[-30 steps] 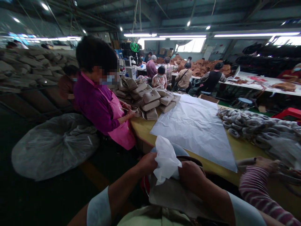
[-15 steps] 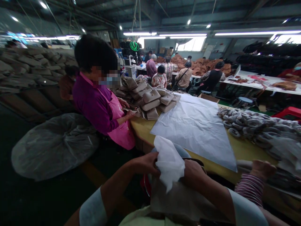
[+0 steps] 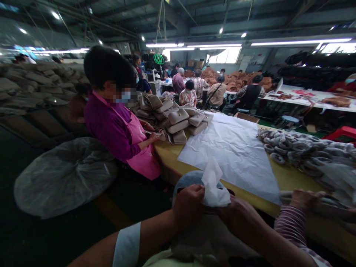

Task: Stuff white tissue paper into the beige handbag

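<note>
One crumpled white tissue [image 3: 213, 185] is poking up above a taupe piece [image 3: 205, 233], near the yellow table [image 3: 167, 152]; the left hand [image 3: 189, 204] is pinching it, while the right hand [image 3: 240, 215] is touching its other edge, fingertips hidden, grip impossible to tell.

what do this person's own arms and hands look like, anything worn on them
The left hand and right hand are bare, without gloves. A wide bluish-white band circles the left arm; a pale band shows partly on the right arm, at the bottom edge.
</note>
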Demonstrator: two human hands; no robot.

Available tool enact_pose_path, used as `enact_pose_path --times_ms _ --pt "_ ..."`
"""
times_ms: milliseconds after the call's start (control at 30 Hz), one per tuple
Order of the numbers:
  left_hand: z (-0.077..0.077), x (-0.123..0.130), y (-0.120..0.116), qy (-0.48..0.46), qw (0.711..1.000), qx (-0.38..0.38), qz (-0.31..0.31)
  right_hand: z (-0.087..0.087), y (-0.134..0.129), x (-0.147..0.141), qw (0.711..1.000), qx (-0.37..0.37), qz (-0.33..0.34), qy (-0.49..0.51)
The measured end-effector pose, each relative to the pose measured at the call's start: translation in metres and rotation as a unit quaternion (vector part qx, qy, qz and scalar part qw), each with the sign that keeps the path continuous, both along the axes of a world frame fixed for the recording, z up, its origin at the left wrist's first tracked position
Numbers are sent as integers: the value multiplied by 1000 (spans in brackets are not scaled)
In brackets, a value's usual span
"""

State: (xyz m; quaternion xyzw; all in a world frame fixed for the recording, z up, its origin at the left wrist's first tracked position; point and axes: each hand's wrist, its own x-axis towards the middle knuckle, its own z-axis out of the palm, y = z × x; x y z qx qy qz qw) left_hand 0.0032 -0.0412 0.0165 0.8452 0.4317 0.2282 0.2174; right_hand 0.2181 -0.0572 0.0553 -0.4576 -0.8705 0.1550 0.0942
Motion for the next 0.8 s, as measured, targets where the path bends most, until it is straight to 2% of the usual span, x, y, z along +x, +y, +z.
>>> enact_pose_path --times_ms 67,133,267,367,500,633,800 --pt "-2 1 -3 40 996 78 2 7 4 15 996 -5 -79 -36" --pt "-5 5 -6 81 986 147 -11 5 14 29 990 -21 -135 -45" --pt "-11 11 -12 131 966 214 -62 -10 30 46 982 -115 -112 97" --pt "-4 9 -17 139 950 254 -117 -9 36 46 974 -145 -98 144" --pt "11 8 -28 146 954 228 -126 6 40 34 985 -147 -77 57" --pt "8 15 -27 127 965 200 -116 6 44 24 993 -69 -89 -19" --pt "0 23 -10 123 971 129 -159 -2 54 18 990 -141 -9 -11"
